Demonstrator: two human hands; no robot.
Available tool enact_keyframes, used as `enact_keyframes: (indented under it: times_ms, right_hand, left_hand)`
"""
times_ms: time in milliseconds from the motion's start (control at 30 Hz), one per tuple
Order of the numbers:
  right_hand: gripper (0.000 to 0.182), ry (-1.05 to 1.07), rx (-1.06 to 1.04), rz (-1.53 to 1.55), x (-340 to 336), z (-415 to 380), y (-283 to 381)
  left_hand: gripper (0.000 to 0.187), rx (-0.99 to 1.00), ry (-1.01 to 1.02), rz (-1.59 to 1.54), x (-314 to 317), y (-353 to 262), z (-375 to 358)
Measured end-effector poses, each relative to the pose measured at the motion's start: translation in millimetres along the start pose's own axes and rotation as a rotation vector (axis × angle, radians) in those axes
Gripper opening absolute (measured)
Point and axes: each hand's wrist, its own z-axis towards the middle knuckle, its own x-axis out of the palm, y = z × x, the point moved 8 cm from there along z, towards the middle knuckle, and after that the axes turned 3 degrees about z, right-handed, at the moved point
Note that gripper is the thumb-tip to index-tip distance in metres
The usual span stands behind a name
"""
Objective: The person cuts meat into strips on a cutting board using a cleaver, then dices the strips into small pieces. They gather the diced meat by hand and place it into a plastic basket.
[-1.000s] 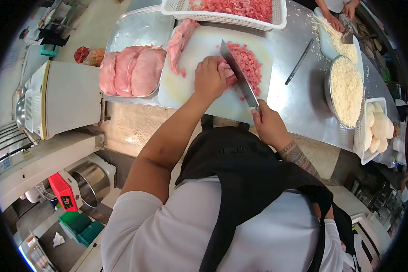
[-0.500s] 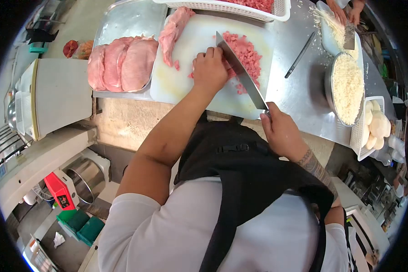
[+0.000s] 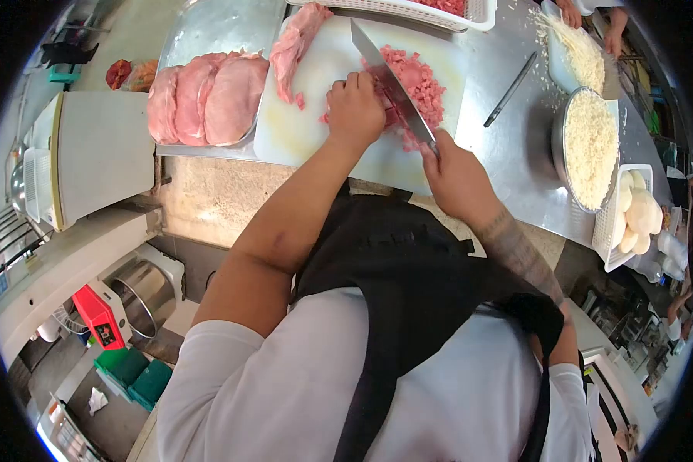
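Knife (image 3: 389, 81) in right hand (image 3: 454, 177) grip, left hand (image 3: 354, 112) pinning diced meat (image 3: 419, 81)

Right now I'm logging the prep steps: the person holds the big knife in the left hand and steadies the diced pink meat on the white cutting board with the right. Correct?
Not quite: the hands are swapped. In the head view, the right hand grips the big steel knife, while the left hand steadies the diced pink meat on the white plastic cutting board.

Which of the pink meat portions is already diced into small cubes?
The diced meat on the white cutting board, beside the knife; the slabs in the metal tray are whole.
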Motion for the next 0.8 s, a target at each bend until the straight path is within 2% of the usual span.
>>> enact_keyframes:
  times_ms: [167, 333, 433, 533, 633, 733, 800]
  right_hand:
    - [0.031, 0.113, 0.089, -0.035, -11, -41, -3]
    - [0.031, -0.063, -0.122, -0.057, 44, 44, -18]
    - [0.032, 0.002, -0.044, 0.007, 39, 66, -10]
    - [0.032, -0.066, -0.063, 0.039, 26, 49, -14]
    - [0.031, -0.09, 0.007, 0.094, 23, 21, -29]
    - [0.03, -0.084, 0.043, 0.004, 27, 9, -37]
    - [0.029, -0.073, 0.026, 0.015, 23, 0, -32]
  left_hand:
    - [0.032, 0.0, 0.041, -0.013, -1, -2, 3]
    - [0.031, -0.007, 0.016, 0.003, -1, -3, 3]
    - [0.028, -0.025, 0.031, 0.018, -9, -6, 5]
    - [0.026, -0.041, 0.01, -0.006, -13, -6, 5]
    - [0.025, 0.06, -0.083, -0.049, -23, -2, 3]
    - [0.029, 0.051, 0.055, -0.082, -14, 7, 0]
    - [0.028, 0.035, 0.065, -0.046, -12, 6, 1]
